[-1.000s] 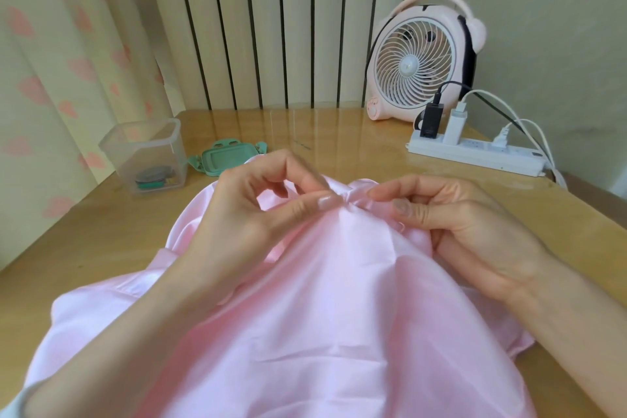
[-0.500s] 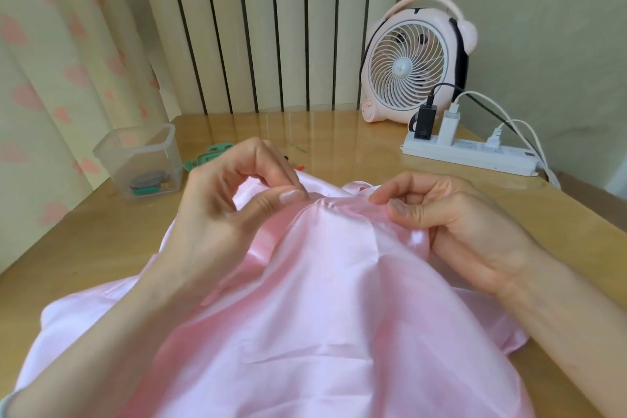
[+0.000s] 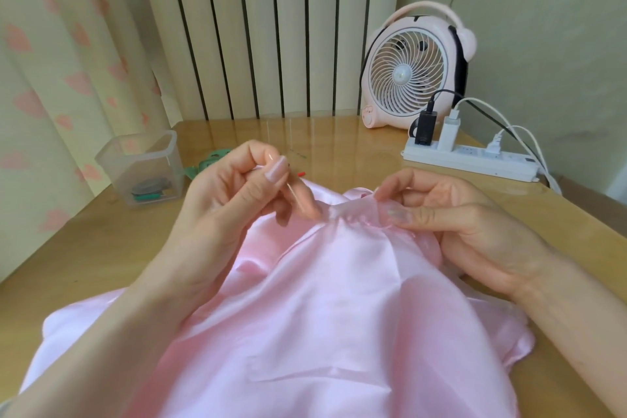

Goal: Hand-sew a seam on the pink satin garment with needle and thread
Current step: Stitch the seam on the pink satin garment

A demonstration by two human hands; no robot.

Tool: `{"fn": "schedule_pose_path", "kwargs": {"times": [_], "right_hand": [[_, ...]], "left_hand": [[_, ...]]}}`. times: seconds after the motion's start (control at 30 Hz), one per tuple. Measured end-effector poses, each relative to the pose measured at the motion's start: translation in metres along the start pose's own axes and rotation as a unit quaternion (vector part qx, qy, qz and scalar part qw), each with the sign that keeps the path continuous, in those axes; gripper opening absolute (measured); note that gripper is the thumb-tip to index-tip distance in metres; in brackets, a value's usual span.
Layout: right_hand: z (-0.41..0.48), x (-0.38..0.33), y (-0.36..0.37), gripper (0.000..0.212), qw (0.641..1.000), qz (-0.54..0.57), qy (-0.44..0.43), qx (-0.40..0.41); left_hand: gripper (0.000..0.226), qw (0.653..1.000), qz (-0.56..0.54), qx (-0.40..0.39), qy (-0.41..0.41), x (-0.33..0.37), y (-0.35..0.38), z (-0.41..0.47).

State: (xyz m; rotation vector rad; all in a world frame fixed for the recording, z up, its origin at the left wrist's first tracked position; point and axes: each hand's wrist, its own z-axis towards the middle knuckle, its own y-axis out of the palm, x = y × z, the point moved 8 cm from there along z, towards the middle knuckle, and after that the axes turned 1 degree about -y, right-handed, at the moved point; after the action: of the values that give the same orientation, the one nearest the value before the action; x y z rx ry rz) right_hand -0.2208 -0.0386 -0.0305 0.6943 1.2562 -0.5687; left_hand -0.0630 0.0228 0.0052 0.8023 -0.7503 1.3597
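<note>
- Pink satin garment [image 3: 339,299]: heaped on the near half of the table [image 3: 101,248], gathered edge raised between your hands. Likely soft, light and slippery (note the sheen), so hold it close beside the seam.
- Left hand [image 3: 234,204]: thumb and forefinger pinch the needle [image 3: 294,196], which slants toward the gathers.
- Right hand [image 3: 468,227]: fingers curled, pinching the gathered edge right of the needle.
- Thread: too fine to see.

The left hand [image 3: 234,204] hides most of the green lid [image 3: 204,164].
</note>
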Motion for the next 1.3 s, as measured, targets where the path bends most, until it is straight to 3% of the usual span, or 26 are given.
{"fn": "schedule_pose_path", "kwargs": {"times": [0.27,0.47,0.9,1.23,1.3], "right_hand": [[0.000,-0.004,-0.007,0.021,1.000,0.007,-0.013,0.013],[0.001,-0.005,-0.006,0.021,1.000,-0.003,-0.018,0.006],[0.000,-0.008,-0.007,0.025,1.000,-0.001,-0.021,-0.005],[0.002,-0.004,-0.013,0.011,1.000,0.002,-0.018,0.009],[0.003,0.000,-0.016,0.025,1.000,-0.003,-0.004,-0.015]], "left_hand": [[0.020,0.997,-0.065,0.045,0.019,0.005,-0.014,0.001],[0.024,0.988,0.028,0.141,0.053,0.010,-0.033,0.000],[0.020,0.918,0.139,0.336,0.156,0.028,-0.074,-0.017],[0.021,0.912,0.156,0.347,0.150,0.027,-0.080,-0.016],[0.020,0.915,0.156,0.342,0.147,0.028,-0.079,-0.016]]}}
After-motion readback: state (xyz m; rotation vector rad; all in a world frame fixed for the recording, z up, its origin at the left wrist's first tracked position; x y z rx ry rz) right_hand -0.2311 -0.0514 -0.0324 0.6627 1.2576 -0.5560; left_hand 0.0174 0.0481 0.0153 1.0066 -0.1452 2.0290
